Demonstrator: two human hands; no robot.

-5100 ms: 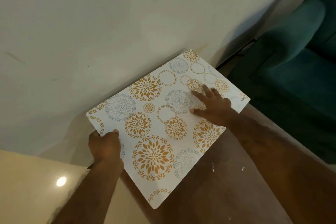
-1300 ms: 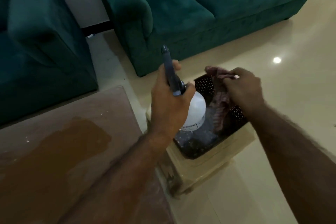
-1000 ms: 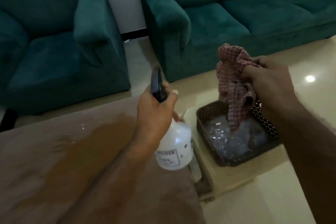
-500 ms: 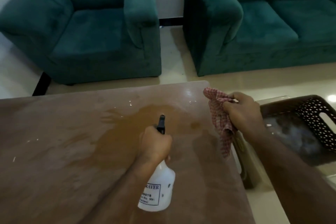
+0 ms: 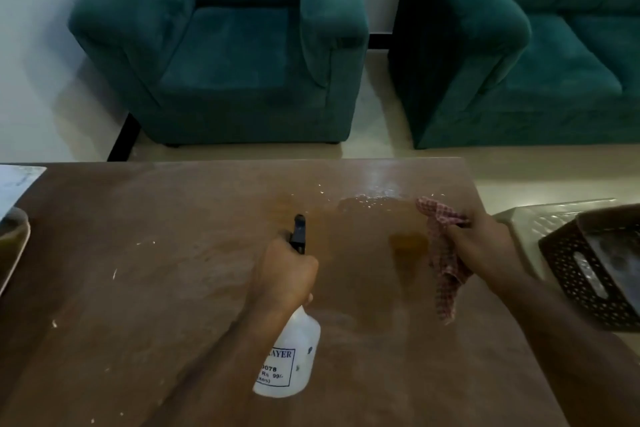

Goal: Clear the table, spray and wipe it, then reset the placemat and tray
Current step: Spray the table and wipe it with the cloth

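Brown wooden worktop point(image 5: 145, 288) w/ wet patch: left hand point(image 5: 287, 274) grips white plastic spray bottle point(image 5: 289, 360) at trigger neck, prob. light; right hand point(image 5: 485, 250) pinches limp red checked cloth point(image 5: 443, 263), needs bunching.

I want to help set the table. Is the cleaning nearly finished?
Not yet. The table looks mostly cleared, though crumbs and a wet patch remain. The left hand aims the spray bottle; the right hand holds the checked cloth. Wiping and resetting the placemat and tray are left.
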